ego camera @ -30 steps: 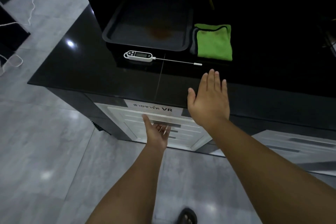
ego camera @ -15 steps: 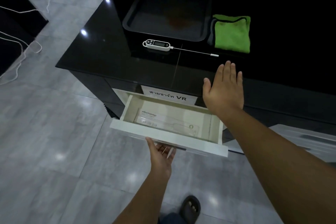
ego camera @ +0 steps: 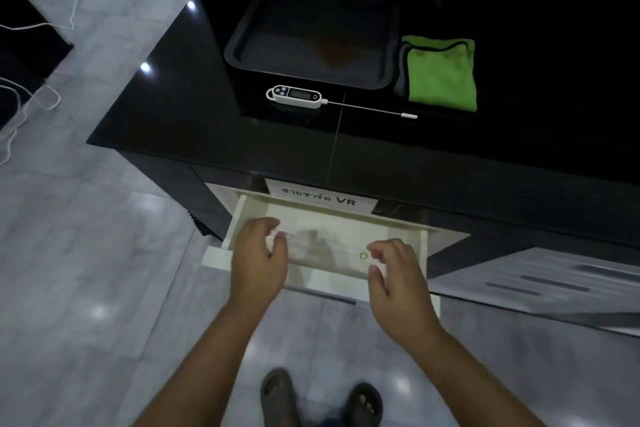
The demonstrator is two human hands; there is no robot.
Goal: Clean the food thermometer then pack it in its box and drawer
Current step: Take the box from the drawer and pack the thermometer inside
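- Closest to the camera: both hands are over the open drawer (ego camera: 311, 213), with the clear box (ego camera: 325, 250) lying flat inside, long side across.
- Left hand (ego camera: 258, 260): the fingers (ego camera: 273, 224) are curled at the left end of the box and the thumb sits under them. It's blurry there, so I can't tell whether they've actually clamped on or are just touching.
- Right hand (ego camera: 398, 277): its fingers (ego camera: 379, 248) are half curled with the thumb apart, holding nothing, just beside the box's right end where the little green logo is.
- My guess is the step is getting the box out. I'd take it by both short ends, lift it level, and clear the drawer's front lip before swinging it up. It's see-through plastic and probably slick, so pinch the edges, not the flat faces.
- I'd also leave the drawer pulled out, since the box has to go back in later.
- Farther back, there's a white label (ego camera: 320, 199) on the front edge above the drawer, under the black desk (ego camera: 207, 121).
- The food thermometer (ego camera: 294, 96) is up on the desk, well apart from both hands. Its white body is on the left, the thin probe (ego camera: 363, 108) points right, and it lies just in front of a dark tray (ego camera: 239, 55).
- A folded green cloth (ego camera: 441, 80) sits beside the tray, near the probe tip, which should be handy for the wipe. From how things lie, cleaning and packing look not yet done.
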